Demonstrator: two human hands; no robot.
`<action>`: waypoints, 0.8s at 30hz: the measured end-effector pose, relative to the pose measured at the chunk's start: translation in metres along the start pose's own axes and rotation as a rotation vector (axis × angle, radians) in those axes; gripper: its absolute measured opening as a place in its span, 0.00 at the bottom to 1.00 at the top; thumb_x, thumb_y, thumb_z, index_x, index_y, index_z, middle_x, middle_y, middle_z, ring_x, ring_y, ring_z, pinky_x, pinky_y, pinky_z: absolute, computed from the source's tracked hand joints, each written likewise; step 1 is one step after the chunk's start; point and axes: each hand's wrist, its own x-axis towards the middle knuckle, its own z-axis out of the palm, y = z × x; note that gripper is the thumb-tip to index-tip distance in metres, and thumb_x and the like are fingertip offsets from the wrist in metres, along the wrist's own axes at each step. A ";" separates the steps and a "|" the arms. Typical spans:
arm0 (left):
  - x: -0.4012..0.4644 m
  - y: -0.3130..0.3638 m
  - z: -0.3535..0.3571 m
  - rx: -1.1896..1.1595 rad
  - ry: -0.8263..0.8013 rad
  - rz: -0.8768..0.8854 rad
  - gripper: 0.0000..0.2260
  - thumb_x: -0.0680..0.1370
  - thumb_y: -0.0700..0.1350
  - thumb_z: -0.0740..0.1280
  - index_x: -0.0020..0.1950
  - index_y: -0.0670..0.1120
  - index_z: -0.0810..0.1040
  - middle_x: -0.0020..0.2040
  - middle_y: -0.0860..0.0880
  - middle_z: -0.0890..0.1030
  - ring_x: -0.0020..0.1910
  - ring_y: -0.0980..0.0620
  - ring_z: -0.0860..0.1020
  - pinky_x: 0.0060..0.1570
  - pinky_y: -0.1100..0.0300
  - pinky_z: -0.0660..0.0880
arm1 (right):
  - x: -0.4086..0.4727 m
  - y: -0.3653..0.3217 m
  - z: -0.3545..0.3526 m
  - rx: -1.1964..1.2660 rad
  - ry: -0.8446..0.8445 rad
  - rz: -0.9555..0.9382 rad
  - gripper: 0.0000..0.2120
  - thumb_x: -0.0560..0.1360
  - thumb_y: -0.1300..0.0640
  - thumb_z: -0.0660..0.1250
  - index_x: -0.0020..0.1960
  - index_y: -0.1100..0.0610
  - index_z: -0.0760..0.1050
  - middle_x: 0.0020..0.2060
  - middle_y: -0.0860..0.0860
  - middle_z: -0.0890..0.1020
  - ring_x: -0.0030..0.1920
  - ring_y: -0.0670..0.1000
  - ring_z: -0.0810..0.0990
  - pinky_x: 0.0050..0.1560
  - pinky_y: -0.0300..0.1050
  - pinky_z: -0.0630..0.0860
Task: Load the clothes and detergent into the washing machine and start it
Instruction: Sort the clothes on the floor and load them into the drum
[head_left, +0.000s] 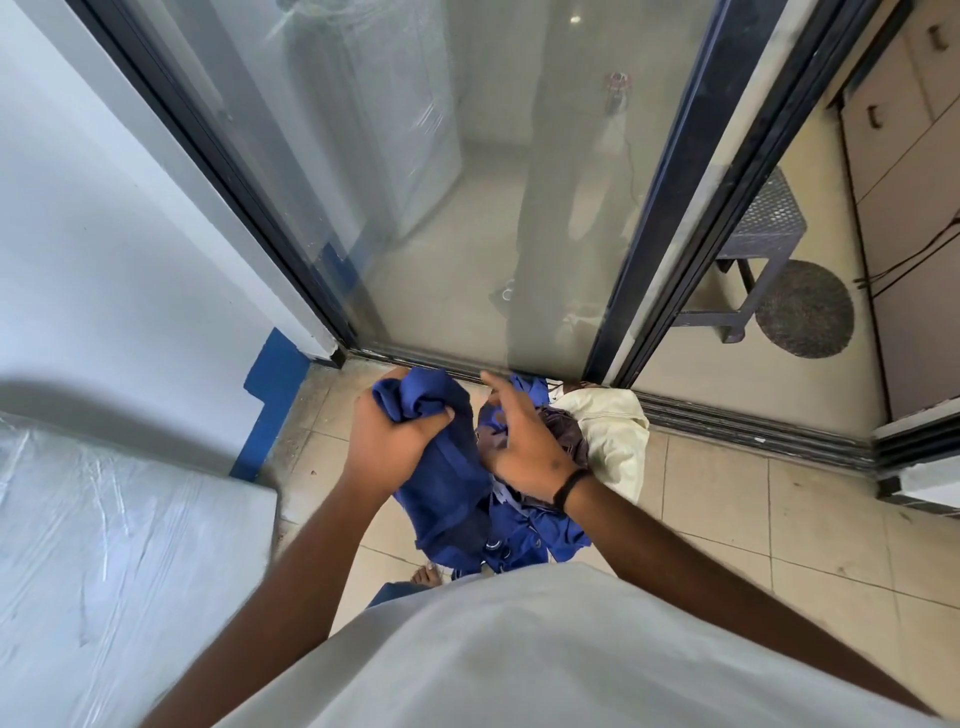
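Inspector: Tiled floor (753, 525) runs up to a sliding glass door (467, 208) in a dark frame; a white wall (104, 234) with a blue base strip stands beyond the left hand's side.

Clerk: And the hands?

Inspector: Left hand (387, 441) grips a bunched fold of a blue garment (441, 467); its fingers (436, 418) are curled tight round the cloth, thumb closing over the top. The garment hangs down from that grip toward the floor.

Clerk: The right?

Inspector: Right hand (524, 441) is just beside the left, fingers spread and relaxed, holding nothing. Whether the palm touches the cloth under it cannot be told. A black band (571, 488) sits on that wrist.

Clerk: Position of the laundry?

Inspector: A pile of clothes (545, 519) lies on the floor directly beneath both hands, against the door track. More blue fabric is under the right wrist, a brownish piece (566, 431) just past the right fingers, and a cream garment (613, 436) beyond that, to the outer right.

Clerk: Anything else recorded?

Inspector: A white appliance wrapped in clear plastic film (119, 545) stands well to the left of the left hand. Through the open side of the door, far right of the right hand, a dark woven stool (763, 223) and a round dark mat (805, 309) are on the floor. The person wears a white shirt (545, 649); bare toes (426, 574) show below the pile.
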 end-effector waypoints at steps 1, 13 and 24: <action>-0.004 0.008 -0.003 -0.034 0.010 0.046 0.13 0.73 0.32 0.74 0.37 0.44 0.73 0.35 0.46 0.73 0.31 0.67 0.76 0.33 0.71 0.71 | -0.002 0.012 0.001 -0.060 -0.055 0.020 0.40 0.71 0.59 0.73 0.78 0.48 0.58 0.65 0.55 0.70 0.64 0.52 0.72 0.63 0.45 0.73; 0.004 0.008 -0.027 -0.014 -0.134 0.211 0.15 0.69 0.46 0.75 0.55 0.51 0.78 0.46 0.51 0.80 0.49 0.52 0.80 0.52 0.47 0.78 | 0.005 0.015 0.002 -0.090 0.148 0.060 0.15 0.77 0.65 0.59 0.32 0.59 0.65 0.28 0.56 0.68 0.32 0.49 0.64 0.34 0.48 0.60; -0.001 0.000 -0.002 0.290 -0.071 -0.009 0.19 0.71 0.51 0.79 0.48 0.46 0.70 0.38 0.52 0.72 0.41 0.47 0.74 0.41 0.63 0.70 | 0.011 -0.054 -0.013 0.400 0.132 -0.142 0.10 0.74 0.65 0.63 0.49 0.58 0.81 0.44 0.52 0.84 0.48 0.50 0.82 0.51 0.50 0.79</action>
